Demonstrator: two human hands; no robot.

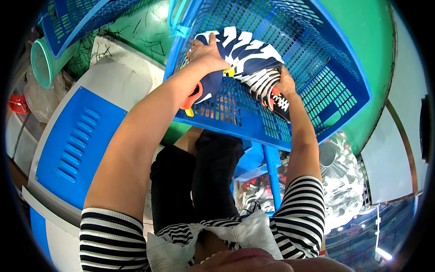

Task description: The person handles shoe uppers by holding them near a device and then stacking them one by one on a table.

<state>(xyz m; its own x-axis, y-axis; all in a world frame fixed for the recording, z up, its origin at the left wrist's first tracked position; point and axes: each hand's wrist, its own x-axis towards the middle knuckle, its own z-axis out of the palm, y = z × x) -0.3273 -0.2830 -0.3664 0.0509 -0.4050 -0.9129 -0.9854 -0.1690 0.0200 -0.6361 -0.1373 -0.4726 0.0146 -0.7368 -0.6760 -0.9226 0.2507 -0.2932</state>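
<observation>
A curved row of nested shoe uppers [253,56], navy and white with bits of yellow, lies in a large blue plastic basket [337,56] in front of me. My left hand [206,56] is closed over the row's left end, thumb toward me. An upper with a coral-red collar [194,96] hangs below that wrist. At the right end my right hand [284,81] grips the row from outside, its fingers partly hidden. The end upper there [281,105] is dark with white lacing. Both arms reach over the basket's near rim.
At left stands a grey machine housing with a blue louvred panel [74,140]. Beyond it are a green mesh bin [43,63] and another blue basket [74,20]. A blue post [273,177] rises below the basket. Clear bags of pieces [340,181] lie at right.
</observation>
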